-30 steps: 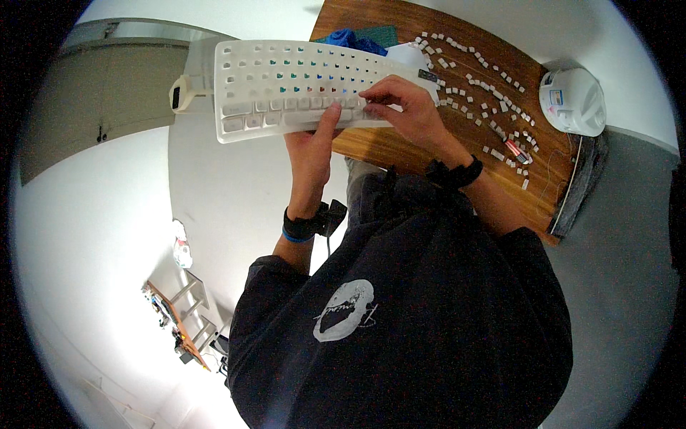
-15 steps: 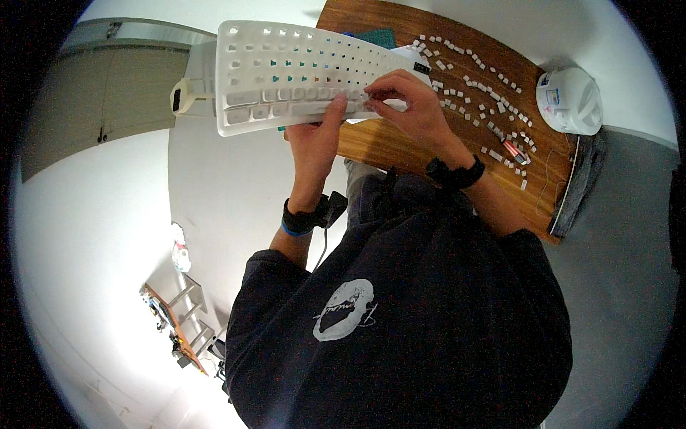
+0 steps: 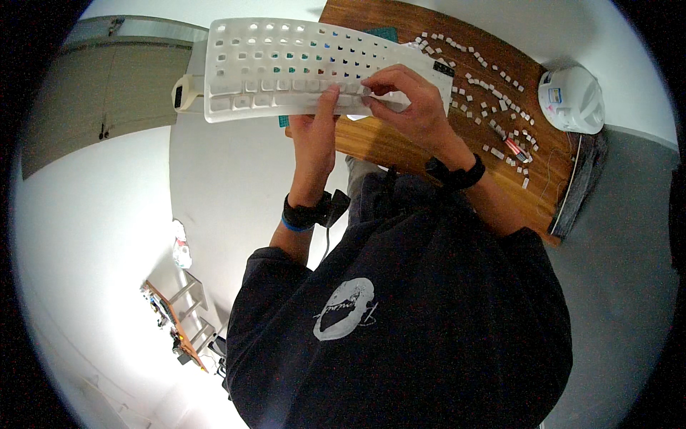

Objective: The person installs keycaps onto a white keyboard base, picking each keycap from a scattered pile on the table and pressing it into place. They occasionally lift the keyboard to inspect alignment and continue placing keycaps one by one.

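Note:
A long, translucent white keycap tray (image 3: 286, 93) is held up above the table by its near edge in my left hand (image 3: 316, 139). The left thumb lies on top of it, while the other fingers are hidden underneath. White keycaps seem to sit in the two near rows; through the openings of the far rows, colours beneath show. At the right part of those near rows, my right hand (image 3: 414, 107) is closed, its thumb and forefinger pinching a small pale keycap (image 3: 366, 91) at the tray's surface. Fingers partly cover this keycap.
Loose white keycaps (image 3: 493, 91) lie in rows over the wooden table (image 3: 436, 14). Among them is a red-and-white tube-like item (image 3: 516, 149). A white bucket (image 3: 570, 100) stands at the right edge. Part of a green mat (image 3: 386, 33) shows behind the tray, and a cream-coloured object (image 3: 187, 94) is to its left.
The tray has shifted a little left and tilted, its near edge rising in the picture. My left hand moved with it, and the right hand still pinches at the near rows.

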`<state>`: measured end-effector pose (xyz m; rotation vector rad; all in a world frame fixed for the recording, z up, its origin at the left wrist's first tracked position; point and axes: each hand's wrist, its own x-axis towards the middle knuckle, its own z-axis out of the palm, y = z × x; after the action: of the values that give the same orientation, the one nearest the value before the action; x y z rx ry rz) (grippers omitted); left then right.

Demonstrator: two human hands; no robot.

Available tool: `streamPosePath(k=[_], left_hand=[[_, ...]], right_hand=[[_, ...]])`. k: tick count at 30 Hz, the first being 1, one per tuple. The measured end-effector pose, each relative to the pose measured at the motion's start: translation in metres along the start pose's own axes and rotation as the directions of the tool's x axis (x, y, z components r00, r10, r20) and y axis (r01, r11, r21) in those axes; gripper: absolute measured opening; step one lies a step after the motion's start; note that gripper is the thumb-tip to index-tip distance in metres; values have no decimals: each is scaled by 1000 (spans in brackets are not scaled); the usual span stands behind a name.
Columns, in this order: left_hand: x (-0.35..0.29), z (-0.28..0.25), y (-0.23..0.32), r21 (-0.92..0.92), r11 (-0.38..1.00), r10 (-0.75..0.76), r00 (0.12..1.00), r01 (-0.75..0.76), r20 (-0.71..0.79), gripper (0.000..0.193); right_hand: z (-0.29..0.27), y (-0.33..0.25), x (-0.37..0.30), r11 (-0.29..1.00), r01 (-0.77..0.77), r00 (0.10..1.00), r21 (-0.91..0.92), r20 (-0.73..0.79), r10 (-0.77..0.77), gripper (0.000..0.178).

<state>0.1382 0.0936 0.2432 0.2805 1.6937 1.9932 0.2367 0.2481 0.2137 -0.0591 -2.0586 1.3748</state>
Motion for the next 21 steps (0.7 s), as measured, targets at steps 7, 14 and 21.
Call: streamPosePath(k=[7, 14, 21], left_hand=[[-1, 7, 3, -121, 990, -68, 994, 78, 87, 41], [3, 15, 10, -222, 963, -125, 985, 150, 120, 38], [-1, 23, 14, -184, 974, -111, 987, 131, 117, 33]], right_hand=[[3, 0, -2, 999, -54, 999, 3, -5, 54, 30], [-8, 2, 3, 999, 5, 1000, -50, -29, -6, 29], [-6, -3, 6, 1000, -30, 998, 2, -54, 30, 24]])
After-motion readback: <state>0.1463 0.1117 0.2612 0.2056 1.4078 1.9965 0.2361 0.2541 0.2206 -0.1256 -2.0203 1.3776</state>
